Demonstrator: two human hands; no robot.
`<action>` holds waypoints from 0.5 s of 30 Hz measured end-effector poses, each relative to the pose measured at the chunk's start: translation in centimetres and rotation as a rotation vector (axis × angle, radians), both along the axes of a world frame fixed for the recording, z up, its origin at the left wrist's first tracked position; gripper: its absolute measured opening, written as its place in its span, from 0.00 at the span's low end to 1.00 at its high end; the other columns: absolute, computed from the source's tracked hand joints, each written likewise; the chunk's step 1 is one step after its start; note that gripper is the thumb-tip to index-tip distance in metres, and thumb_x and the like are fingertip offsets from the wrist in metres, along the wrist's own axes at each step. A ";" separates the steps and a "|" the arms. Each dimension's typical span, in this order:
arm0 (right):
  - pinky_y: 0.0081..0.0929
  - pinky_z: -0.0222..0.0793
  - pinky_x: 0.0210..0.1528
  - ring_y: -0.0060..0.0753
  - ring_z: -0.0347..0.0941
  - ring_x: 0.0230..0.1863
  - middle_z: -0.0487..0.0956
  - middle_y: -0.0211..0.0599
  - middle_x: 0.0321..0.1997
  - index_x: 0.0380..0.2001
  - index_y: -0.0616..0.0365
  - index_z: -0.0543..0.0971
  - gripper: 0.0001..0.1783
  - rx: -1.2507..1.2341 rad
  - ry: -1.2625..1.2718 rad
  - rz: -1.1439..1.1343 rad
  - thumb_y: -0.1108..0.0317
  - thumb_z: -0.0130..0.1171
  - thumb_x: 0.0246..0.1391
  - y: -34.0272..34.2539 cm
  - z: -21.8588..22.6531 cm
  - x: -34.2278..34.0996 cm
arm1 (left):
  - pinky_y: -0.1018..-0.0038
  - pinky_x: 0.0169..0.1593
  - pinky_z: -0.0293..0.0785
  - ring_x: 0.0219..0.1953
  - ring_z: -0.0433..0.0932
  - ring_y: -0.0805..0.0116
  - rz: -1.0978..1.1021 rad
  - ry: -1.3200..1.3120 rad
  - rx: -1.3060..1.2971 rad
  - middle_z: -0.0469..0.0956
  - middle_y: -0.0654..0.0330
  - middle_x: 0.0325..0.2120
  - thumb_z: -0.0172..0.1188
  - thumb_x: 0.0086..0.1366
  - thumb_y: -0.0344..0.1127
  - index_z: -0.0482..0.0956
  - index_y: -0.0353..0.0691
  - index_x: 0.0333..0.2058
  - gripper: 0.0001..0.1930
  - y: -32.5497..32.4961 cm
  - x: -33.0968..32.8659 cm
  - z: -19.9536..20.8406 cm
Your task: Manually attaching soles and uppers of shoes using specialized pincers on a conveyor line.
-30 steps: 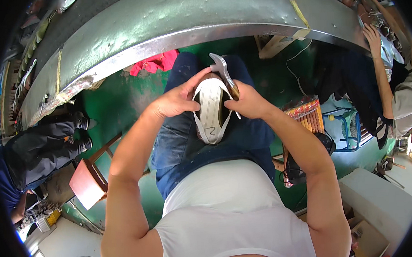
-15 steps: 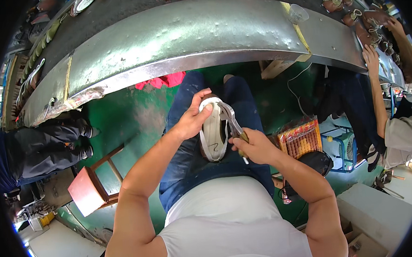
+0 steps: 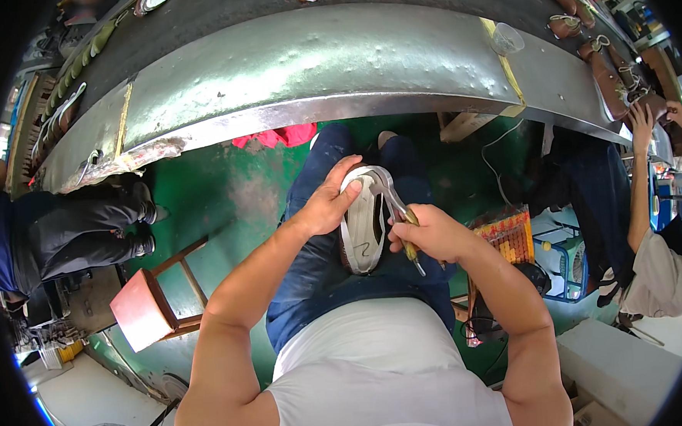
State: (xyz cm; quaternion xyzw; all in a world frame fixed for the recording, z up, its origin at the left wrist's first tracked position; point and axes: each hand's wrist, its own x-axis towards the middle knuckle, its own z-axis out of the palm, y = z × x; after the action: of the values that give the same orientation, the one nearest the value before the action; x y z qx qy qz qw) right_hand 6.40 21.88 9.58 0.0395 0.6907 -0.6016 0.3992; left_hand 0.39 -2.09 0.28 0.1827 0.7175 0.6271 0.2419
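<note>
A brown shoe point(image 3: 362, 224) with a pale underside and white rim is tilted over my lap, its bottom facing me. My left hand point(image 3: 330, 203) grips it near the far end, thumb pressed on the underside and fingers behind the upper. A pair of metal pliers point(image 3: 396, 201) with a curved head and yellowish handles is in my right hand point(image 3: 427, 231), fingers wrapped round the handles. The pliers' head lies against the shoe's upper right rim. Whether the jaws pinch the rim is too small to tell.
Ahead runs a metal-edged bench point(image 3: 310, 64) with a dark belt carrying brown shoes point(image 3: 565, 25). A clear cup point(image 3: 507, 39) sits on its edge. A wooden stool point(image 3: 143, 308) stands left; a beaded seat point(image 3: 504, 235) lies right. Co-workers are at both sides; one's hand point(image 3: 643, 126) touches a shoe.
The shoe and both hands sit slightly lower and further right in the picture. The pliers' handles have turned a little in my right hand. The co-worker's hand at right has reached a brown shoe.
</note>
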 end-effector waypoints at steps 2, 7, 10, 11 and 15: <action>0.26 0.73 0.32 0.24 0.77 0.33 0.79 0.34 0.32 0.42 0.63 0.75 0.11 -0.059 -0.120 -0.079 0.65 0.54 0.63 -0.2 -0.9 0.0 | 0.69 0.66 0.57 0.65 0.62 0.59 0.079 0.017 -0.015 0.63 0.50 0.62 0.52 0.73 0.42 0.62 0.42 0.64 0.25 0.4 0.0 0.7; 0.45 0.73 0.37 0.55 0.78 0.32 0.80 0.53 0.30 0.37 0.64 0.74 0.13 0.384 0.593 0.001 0.62 0.56 0.61 -2.4 -7.0 0.7 | 0.72 0.62 0.64 0.60 0.67 0.66 0.204 0.033 0.062 0.69 0.55 0.58 0.54 0.71 0.34 0.69 0.41 0.59 0.20 -0.3 -0.5 -1.9; 0.49 0.71 0.38 0.65 0.75 0.37 0.78 0.60 0.33 0.38 0.65 0.74 0.15 0.371 0.721 -0.126 0.61 0.57 0.61 -3.6 -8.5 1.0 | 0.74 0.60 0.66 0.56 0.69 0.72 0.232 -0.138 0.207 0.71 0.60 0.55 0.54 0.69 0.28 0.70 0.42 0.58 0.19 -0.9 -0.4 -2.2; 0.49 0.71 0.39 0.63 0.76 0.36 0.79 0.59 0.32 0.40 0.65 0.74 0.15 0.373 0.744 -0.099 0.61 0.56 0.61 -3.3 -8.6 1.1 | 0.73 0.59 0.66 0.55 0.70 0.71 0.214 -0.130 0.258 0.73 0.61 0.54 0.54 0.69 0.28 0.70 0.42 0.59 0.20 -1.0 -0.4 -2.2; 0.50 0.71 0.39 0.63 0.76 0.37 0.79 0.58 0.33 0.40 0.66 0.73 0.14 0.443 0.694 0.065 0.63 0.55 0.61 -1.9 -5.3 1.7 | 0.73 0.58 0.69 0.52 0.72 0.73 0.144 -0.020 0.169 0.75 0.62 0.49 0.56 0.69 0.29 0.68 0.41 0.60 0.21 -1.7 -0.1 -0.4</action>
State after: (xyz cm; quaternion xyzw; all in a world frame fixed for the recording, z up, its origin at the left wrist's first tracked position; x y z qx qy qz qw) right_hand 8.12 19.94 4.31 -0.1024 0.8980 -0.4033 0.1432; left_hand 0.25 -3.84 -0.11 0.1444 0.6708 0.7029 0.1871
